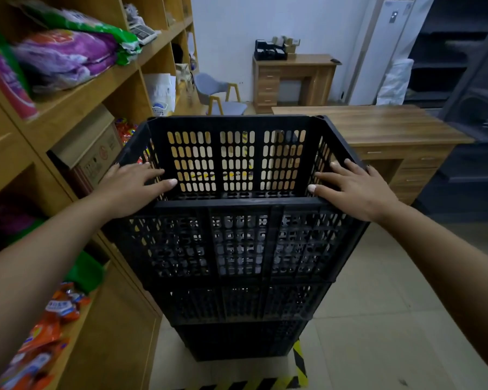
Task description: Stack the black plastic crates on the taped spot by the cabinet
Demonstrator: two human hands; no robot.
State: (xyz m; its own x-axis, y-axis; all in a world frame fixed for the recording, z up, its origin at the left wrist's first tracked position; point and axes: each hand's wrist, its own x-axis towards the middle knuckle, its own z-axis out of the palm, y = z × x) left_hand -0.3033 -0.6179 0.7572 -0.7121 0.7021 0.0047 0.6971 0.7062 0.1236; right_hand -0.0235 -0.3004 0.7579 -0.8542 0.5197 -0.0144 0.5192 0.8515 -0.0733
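Left hand (133, 182) and right hand (352, 187) are pressed flat, fingers spread, on the top crate's (237, 240) near corners, its stack centred between them over the striped tape (299, 361).

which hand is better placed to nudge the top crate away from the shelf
Left. The left hand lies on the top crate rim on the shelf side; the right hand is opposite.
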